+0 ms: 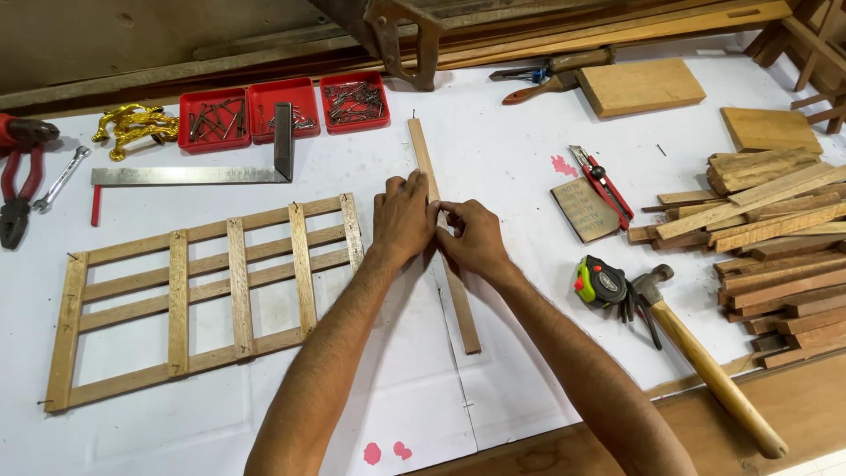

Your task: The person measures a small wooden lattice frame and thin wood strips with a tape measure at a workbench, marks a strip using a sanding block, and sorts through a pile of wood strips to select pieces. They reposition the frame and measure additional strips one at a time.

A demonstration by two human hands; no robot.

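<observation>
A long thin wooden strip (421, 150) lies on the white-covered table (502, 159), running from far centre toward me. My left hand (401, 220) rests on the strip's middle, fingers pressing it down. My right hand (474, 236) meets it from the right, fingertips pinched together at the strip's edge; whether something small is pinched there is hidden. To the left lies a wooden lattice frame (207, 295) of crossed slats.
Three red trays of nails (284, 106), a steel try square (203, 167) and red pliers (18, 181) sit at the back left. A claw hammer (696, 353), tape measure (601, 282), red cutter (604, 181) and a pile of wood strips (775, 247) lie at the right.
</observation>
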